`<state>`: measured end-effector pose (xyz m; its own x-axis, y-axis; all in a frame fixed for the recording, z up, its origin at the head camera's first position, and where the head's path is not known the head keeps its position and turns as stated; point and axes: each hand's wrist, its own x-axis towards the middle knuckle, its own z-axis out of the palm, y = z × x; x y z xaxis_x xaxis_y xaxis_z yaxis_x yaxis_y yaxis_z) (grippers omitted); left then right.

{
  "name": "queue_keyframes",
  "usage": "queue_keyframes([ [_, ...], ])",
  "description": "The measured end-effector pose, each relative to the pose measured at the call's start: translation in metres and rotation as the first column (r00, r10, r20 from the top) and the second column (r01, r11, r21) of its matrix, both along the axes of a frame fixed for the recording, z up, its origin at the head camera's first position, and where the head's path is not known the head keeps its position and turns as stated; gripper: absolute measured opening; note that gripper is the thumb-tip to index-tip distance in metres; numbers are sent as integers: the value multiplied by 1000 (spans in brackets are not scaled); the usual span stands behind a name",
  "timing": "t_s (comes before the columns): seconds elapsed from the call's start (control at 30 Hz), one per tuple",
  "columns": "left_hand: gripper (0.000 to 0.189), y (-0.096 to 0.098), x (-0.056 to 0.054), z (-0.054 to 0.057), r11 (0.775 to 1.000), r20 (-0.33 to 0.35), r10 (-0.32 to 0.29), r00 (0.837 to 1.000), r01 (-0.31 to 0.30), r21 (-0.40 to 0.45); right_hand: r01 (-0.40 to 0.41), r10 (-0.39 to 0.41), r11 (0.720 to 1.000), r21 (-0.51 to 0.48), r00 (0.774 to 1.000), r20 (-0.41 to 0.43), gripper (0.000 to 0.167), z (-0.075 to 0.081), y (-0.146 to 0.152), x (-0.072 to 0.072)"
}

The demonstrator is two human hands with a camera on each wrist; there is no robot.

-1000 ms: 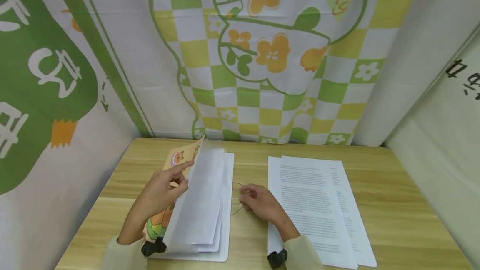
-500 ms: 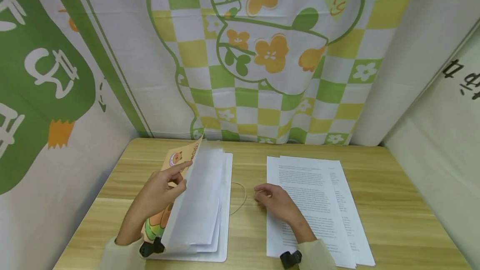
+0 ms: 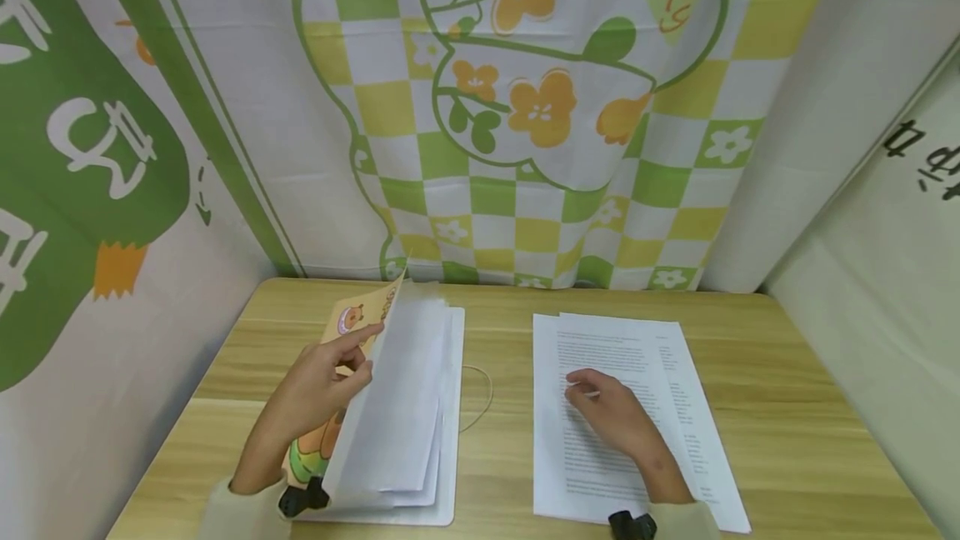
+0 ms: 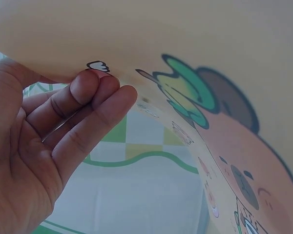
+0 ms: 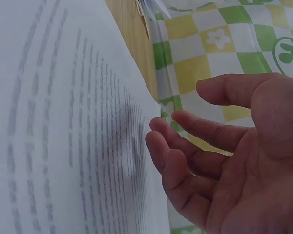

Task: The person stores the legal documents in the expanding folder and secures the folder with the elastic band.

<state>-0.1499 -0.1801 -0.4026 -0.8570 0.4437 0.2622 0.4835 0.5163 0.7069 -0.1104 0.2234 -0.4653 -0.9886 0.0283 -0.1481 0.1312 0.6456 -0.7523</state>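
Observation:
A folder [image 3: 456,407] with an orange cover [image 3: 351,319] printed with cartoon animals lies open at the left of the table, white papers [image 3: 405,390] inside it. My left hand [image 3: 326,377] holds the raised cover near its free edge; in the left wrist view the fingers [image 4: 107,109] lie against the printed side, while the thumb is partly hidden. Over the printed sheets [image 3: 611,473] at the right, my right hand [image 3: 611,415] hovers palm inward. Its fingers [image 5: 185,180] are loosely bent and hold nothing, with the text page [image 5: 88,122] beside them.
A thin elastic cord [image 3: 491,390] loops out from the folder's right edge onto the wooden table [image 3: 498,473]. Two overlapping stacks of sheets lie on the right side. A checkered curtain [image 3: 540,198] hangs behind the table's back edge, with fabric walls on both sides.
My right hand has let go of the elastic cord and moved right, over the printed sheets. The left hand keeps holding the folder cover up.

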Motion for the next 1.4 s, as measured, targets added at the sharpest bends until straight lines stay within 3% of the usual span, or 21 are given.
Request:
queue_keyframes([
  [0.17,48,0,-1,0,1000,1,-3,1000,3,5,21,-23,997,76,999,29,47,4,25,7],
  [0.27,48,0,-1,-1,1000,3,-6,1000,6,11,12,-20,984,178,999,46,61,4,39,13],
  [0.4,49,0,-1,-1,1000,7,-1,1000,1,16,-23,4,936,351,998,56,78,5,52,22],
  [0.53,49,-3,1,-2,1000,0,13,1000,-13,15,-45,17,893,447,998,67,86,5,57,29],
  [1.0,49,-3,-1,-2,1000,-18,0,1000,0,-1,-62,-17,895,441,985,174,108,-2,68,41],
  [1.4,49,-3,-1,-4,1000,-2,1,1000,-1,7,10,-60,903,430,993,103,108,-10,74,43],
])
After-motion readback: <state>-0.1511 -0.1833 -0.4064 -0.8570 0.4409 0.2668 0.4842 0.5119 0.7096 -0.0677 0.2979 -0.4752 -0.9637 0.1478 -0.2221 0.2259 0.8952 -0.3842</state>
